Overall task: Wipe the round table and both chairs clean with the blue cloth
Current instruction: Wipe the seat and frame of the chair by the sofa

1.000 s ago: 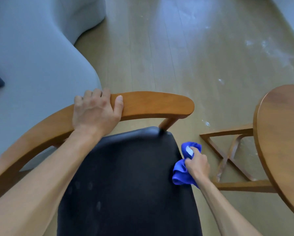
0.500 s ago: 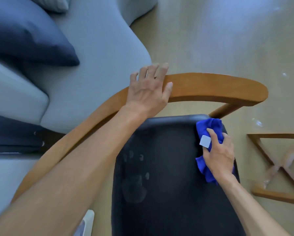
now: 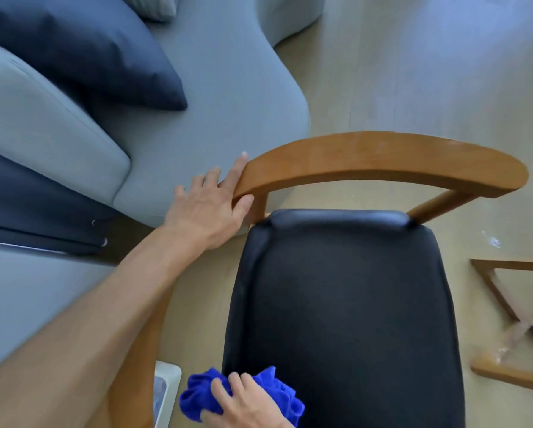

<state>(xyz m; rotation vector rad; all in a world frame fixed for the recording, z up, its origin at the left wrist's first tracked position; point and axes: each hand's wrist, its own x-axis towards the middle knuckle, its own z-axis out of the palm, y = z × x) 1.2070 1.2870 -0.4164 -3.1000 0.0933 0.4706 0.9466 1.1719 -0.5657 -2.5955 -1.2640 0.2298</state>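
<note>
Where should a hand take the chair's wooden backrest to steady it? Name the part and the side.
Judging by its shape, grip the curved wooden backrest at its bare middle, coming from above: the rail is a flat, slim band that fingers can wrap. The left hand now only touches its left end; the right hand holds the blue cloth.

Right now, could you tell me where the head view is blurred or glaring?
Head view: soft motion blur throughout; the left hand and blue cloth edges smear. Window glare washes the floor at top right. Wide-angle bend curves the chair backrest.
</note>
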